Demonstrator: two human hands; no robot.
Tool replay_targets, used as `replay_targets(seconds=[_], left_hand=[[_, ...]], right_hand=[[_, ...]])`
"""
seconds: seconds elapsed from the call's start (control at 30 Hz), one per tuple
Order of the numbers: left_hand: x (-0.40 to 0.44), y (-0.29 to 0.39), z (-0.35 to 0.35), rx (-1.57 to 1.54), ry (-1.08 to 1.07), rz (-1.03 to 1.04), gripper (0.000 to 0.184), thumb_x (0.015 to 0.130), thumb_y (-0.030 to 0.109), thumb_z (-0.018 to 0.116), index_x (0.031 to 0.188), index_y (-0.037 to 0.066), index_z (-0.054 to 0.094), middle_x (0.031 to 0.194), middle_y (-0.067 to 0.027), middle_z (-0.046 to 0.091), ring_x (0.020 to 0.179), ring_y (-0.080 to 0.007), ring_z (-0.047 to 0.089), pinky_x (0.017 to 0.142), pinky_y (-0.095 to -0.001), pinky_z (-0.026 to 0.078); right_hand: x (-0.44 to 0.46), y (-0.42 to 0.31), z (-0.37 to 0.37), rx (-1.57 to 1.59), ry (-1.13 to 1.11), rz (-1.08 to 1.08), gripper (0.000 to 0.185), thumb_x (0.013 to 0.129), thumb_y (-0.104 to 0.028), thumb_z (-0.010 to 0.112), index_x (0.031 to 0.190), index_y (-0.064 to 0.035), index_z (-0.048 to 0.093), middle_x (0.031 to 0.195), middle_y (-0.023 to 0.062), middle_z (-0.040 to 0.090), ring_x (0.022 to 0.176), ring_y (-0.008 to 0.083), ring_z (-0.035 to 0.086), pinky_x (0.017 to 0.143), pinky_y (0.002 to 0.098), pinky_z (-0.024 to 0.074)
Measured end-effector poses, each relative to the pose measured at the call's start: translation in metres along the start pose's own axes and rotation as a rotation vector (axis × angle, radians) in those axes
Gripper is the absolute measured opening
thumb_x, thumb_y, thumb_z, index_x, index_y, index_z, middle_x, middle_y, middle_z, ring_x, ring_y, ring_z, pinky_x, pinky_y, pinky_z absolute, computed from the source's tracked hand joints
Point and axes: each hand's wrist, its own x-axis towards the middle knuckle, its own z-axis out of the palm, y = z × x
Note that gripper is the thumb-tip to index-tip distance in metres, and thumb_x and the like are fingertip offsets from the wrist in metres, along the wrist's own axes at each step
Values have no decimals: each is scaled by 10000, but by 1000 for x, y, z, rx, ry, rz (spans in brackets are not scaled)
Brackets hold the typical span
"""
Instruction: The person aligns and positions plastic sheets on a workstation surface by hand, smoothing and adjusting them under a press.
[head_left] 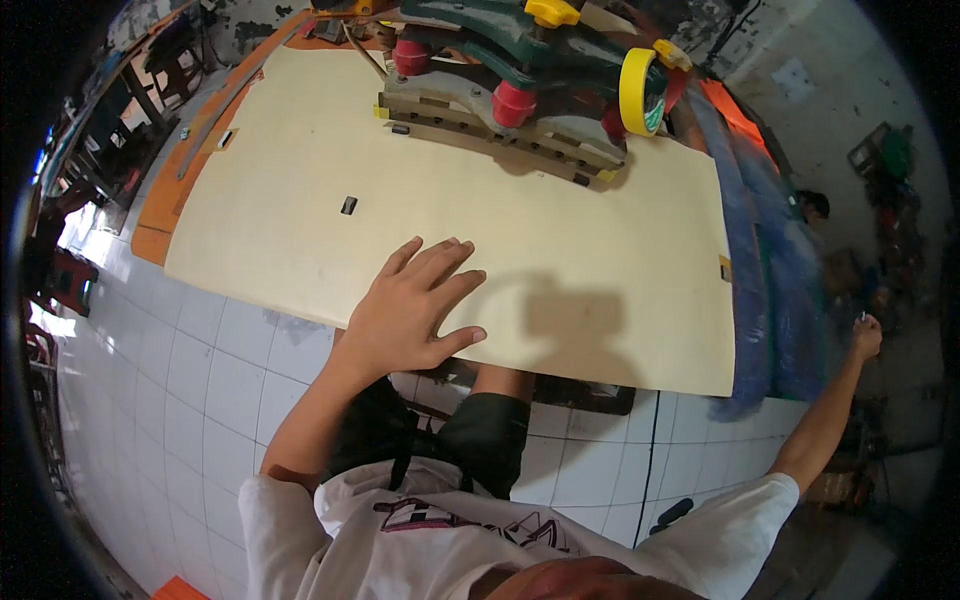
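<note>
My left hand (418,308) is over the front part of a large cream sheet (270,200), palm down with fingers spread and nothing in it. Whether it presses on the sheet or hovers just above, I cannot tell. Small dark rectangular pieces (348,205) lie on the sheet. Far out to the right, my right hand (868,336) is raised with its fingers closed; a tiny pale bit shows at the fingertips, too small to name. Beyond my left hand, a dark green machine (475,45) with red cylinders holds a long metal bar (500,130) low over the sheet.
A roll of yellow tape (633,92) hangs at the machine's right end. Bluish plastic (755,270) lies along the sheet's right side. Under the sheet is an orange tabletop (152,235). White floor tiles (190,370) show below, and a cluttered wall stands at right.
</note>
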Motion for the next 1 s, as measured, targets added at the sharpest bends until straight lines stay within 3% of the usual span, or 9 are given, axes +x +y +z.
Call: replay_targets(seconds=[0.17,0.3,0.33,0.4,0.6,0.73,0.93,0.97,1.0], left_hand=[[1,-1,-1,-4,24,11,565,784,472,681,1206,104,614,1342,-143,523,1300,-303,456,1110,-526,305],[-3,1,-2,-32,29,18,551,786,452,691,1207,104,614,1342,-141,525,1294,-301,461,1111,-522,302],[-3,0,-3,-39,37,17,550,784,448,697,1207,107,614,1339,-139,527,1291,-301,464,1112,-521,301],[-4,-1,-2,-49,42,28,552,780,448,703,1207,110,615,1336,-138,530,1285,-301,470,1109,-520,305],[-7,-5,-1,-95,86,55,543,776,449,713,1195,116,620,1302,-134,556,1260,-305,493,1098,-521,322],[-10,-8,-1,-104,77,91,523,783,435,711,1186,115,622,1286,-132,565,1240,-301,507,1084,-526,336],[-15,-13,-3,-316,188,147,366,796,342,717,1044,75,682,1140,-112,647,1109,-296,582,1035,-476,395],[-19,-12,-4,-447,264,200,273,796,255,729,972,49,699,1037,-112,678,985,-265,640,904,-401,485],[-28,-6,-7,-453,262,195,273,796,255,729,972,49,699,1037,-112,678,985,-265,640,904,-401,485]], right_hand=[[5,-41,-50,526,475,-113,228,770,-235,608,766,-44,732,732,146,707,623,342,661,592,476,526],[16,-70,-83,568,468,-69,272,797,-279,624,780,-30,735,736,151,706,649,337,669,625,455,538],[34,-56,-53,1257,339,-45,246,801,-254,630,801,-39,749,742,139,714,669,318,682,653,448,554],[-36,-104,-120,1194,180,16,236,927,-173,632,1051,21,685,1040,136,700,943,198,679,844,327,546],[-200,-208,-222,1511,34,-71,281,970,-166,581,1133,56,640,1136,143,666,1057,212,638,948,339,516],[-225,-268,-269,1313,-187,-276,282,973,-142,565,1190,29,622,1182,148,647,1126,210,601,1004,326,461],[-265,-309,-348,1670,108,-388,298,958,-108,570,1207,54,594,1233,179,618,1174,261,577,1037,381,428],[-286,-305,-357,1647,162,-467,311,954,-91,558,1225,60,576,1249,193,605,1182,278,573,1034,392,431],[-312,-298,-362,1619,211,-549,325,950,-73,547,1243,66,557,1265,207,593,1190,294,569,1031,402,435]])
